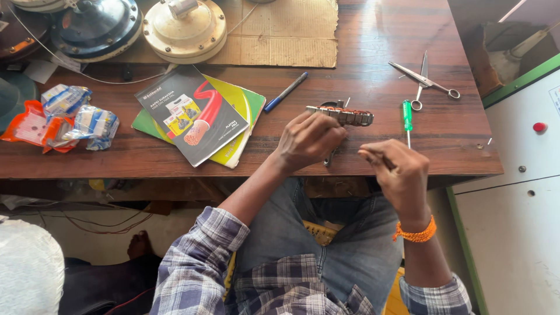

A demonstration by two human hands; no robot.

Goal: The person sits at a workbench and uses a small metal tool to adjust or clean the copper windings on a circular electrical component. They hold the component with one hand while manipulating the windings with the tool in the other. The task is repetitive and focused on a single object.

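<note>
Left grip (309,140) closed around copper-wound metal stator ring (344,115) near wooden table (379,46) edge, right grip (394,169) pinched shut beside green-handled screwdriver (407,116), steel scissors (424,81) beyond, blue pen (286,91) and catalogues (195,114) leftward.

Your left hand (308,140) closes around a wound stator core (344,115) with copper coils, holding it at the near edge of the wooden table (379,52). Your right hand (396,172) pinches something thin, too fine to identify, just beside a green-handled screwdriver (407,116). Scissors (424,80) lie further back, a blue pen (286,91) and catalogues (195,114) to the left.
</note>
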